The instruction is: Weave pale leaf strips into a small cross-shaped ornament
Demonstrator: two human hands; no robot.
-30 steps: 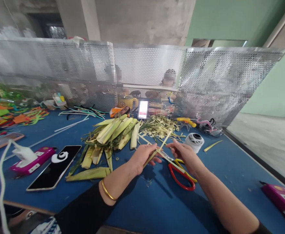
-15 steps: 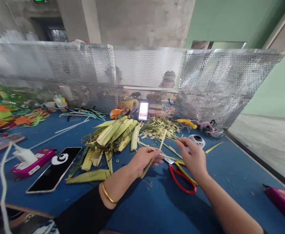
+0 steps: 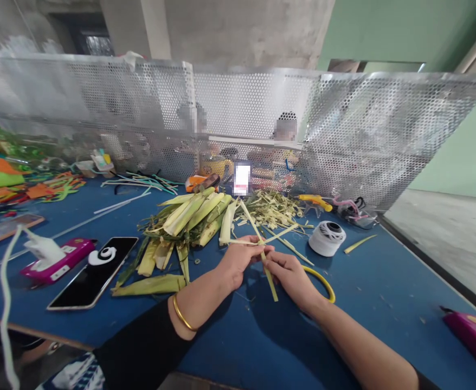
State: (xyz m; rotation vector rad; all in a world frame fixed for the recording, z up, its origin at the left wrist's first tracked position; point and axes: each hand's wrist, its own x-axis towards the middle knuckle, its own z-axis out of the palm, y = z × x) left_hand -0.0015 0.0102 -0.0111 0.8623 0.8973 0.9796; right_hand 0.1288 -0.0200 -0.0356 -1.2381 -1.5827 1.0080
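Narrow pale green corn husk strips [image 3: 271,287] cross one another in a star shape, with several ends pointing outward. My left hand [image 3: 236,262] is closed on them, thumb and fingers pinching close to the crossing. On the strip that hangs toward me, just below the crossing, my right hand [image 3: 293,277] is closed too. Under and beyond my right hand lie scissors, of which only the yellow handle loop [image 3: 328,284] shows. A spool of white thread [image 3: 327,239] stands to the right. Husk pieces [image 3: 193,219] are heaped left of the hands.
Shredded husk bits [image 3: 276,208] lie beyond my hands. On the left are a phone [image 3: 100,276], a magenta power strip [image 3: 61,262] and colourful scraps [image 3: 38,189]. A yellow tool [image 3: 316,202] lies by the perforated metal screen [image 3: 254,103]. People sit behind it.
My right hand has moved left and down from above the scissors to the strips beside my left hand. The strips now spread in a crossed shape. The view has shifted slightly.
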